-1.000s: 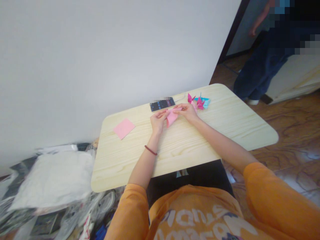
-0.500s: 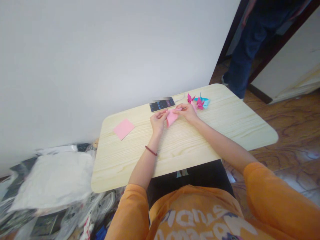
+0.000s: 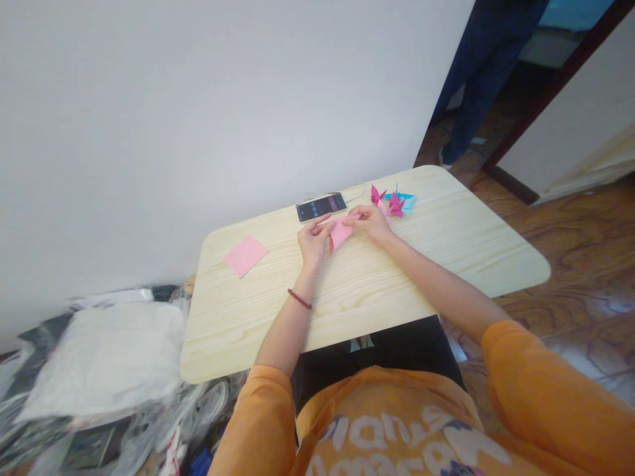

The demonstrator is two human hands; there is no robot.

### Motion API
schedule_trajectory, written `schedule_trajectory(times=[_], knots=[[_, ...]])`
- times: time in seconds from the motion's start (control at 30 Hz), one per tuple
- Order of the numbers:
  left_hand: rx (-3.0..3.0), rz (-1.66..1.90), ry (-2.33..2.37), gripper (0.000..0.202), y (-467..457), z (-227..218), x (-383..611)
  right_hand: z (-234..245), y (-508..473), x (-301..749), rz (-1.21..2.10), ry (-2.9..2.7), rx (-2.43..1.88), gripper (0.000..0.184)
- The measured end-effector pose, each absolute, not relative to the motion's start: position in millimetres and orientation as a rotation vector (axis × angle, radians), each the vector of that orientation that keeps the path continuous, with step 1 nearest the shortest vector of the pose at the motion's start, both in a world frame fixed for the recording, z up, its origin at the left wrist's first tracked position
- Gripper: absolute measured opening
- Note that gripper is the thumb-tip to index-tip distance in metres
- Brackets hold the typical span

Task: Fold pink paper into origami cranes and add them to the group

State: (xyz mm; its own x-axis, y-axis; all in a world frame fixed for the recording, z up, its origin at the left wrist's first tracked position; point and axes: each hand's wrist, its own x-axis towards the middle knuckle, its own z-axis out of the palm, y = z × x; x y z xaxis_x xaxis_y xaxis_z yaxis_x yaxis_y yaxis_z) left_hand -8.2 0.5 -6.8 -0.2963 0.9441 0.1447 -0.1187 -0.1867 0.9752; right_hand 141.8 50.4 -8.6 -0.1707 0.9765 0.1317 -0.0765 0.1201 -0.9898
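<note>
Pinched between my left hand [image 3: 312, 241] and right hand [image 3: 370, 223], half-folded pink paper [image 3: 340, 233] sits mid-fold. Finished origami cranes [image 3: 395, 205] lie past my right hand; an unfolded pink sheet [image 3: 245, 256] lies further left.

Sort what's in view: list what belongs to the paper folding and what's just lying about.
Part of the folding:
- the pink paper, held by the left hand and right hand
- the loose pink square
- the paper cranes

Just lying about:
- the phone
- the white cable
- the plastic bags
</note>
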Motion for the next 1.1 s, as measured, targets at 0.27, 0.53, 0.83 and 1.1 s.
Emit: schedule_trajectory(times=[0.27, 0.53, 0.83, 1.1], knots=[[1.080, 1.619, 1.238, 0.027, 0.3, -6.4, -7.9, -8.6, 50.5, 141.0, 1.273, -1.325, -0.971, 0.037], [1.064, 1.617, 1.254, 0.028, 0.5, -8.0, -8.4, -9.2, 51.3, 141.6, 1.257, -1.348, -0.991, 0.039], [0.924, 1.587, 1.246, 0.045, -2.3, -0.9, -6.3, -11.5, 52.1, 140.9, 1.283, -1.337, -0.984, 0.036], [0.925, 1.581, 1.229, 0.040, -2.6, -1.7, -7.0, -10.8, 51.9, 141.5, 1.271, -1.332, -0.981, 0.037]])
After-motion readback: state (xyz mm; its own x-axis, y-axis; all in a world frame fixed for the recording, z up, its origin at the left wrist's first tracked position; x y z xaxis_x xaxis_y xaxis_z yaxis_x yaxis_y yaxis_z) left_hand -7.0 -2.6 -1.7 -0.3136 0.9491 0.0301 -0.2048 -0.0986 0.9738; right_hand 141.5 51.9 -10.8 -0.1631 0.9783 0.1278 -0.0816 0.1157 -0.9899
